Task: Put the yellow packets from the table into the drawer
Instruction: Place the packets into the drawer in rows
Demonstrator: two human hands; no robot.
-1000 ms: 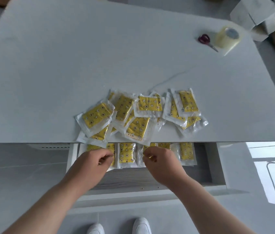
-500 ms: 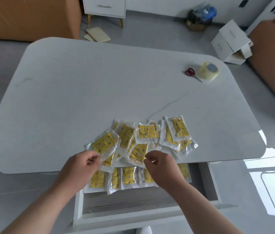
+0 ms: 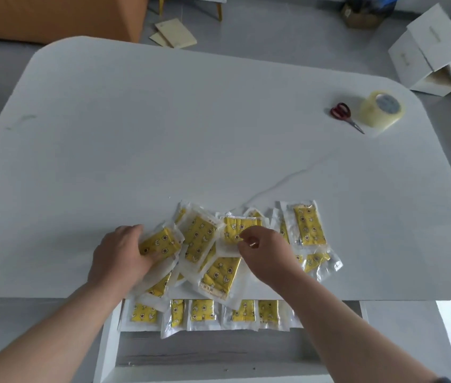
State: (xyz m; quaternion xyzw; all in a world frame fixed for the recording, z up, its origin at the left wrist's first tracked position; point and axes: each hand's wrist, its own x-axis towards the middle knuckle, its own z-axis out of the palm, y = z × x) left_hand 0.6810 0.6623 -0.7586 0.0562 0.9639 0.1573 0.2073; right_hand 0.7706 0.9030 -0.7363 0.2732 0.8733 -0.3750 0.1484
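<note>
Several yellow packets in clear wrappers lie in an overlapping heap (image 3: 202, 239) near the front edge of the white table (image 3: 163, 134). My left hand (image 3: 120, 254) grips the leftmost packet (image 3: 160, 244) of the heap, fingers curled over it. My right hand (image 3: 265, 252) pinches the edge of a packet (image 3: 236, 226) in the middle of the heap. Below the table edge the white drawer (image 3: 108, 344) stands pulled out, with a row of several packets (image 3: 203, 313) lying along its back.
Red-handled scissors (image 3: 341, 113) and a roll of clear tape (image 3: 383, 109) sit at the table's far right. White cardboard boxes (image 3: 428, 51) stand on the floor beyond. The front half of the drawer floor (image 3: 205, 352) is bare wood.
Both hands have risen from the drawer up onto the table heap and closed on packets there. The view has tilted up, showing more of the table and floor.
</note>
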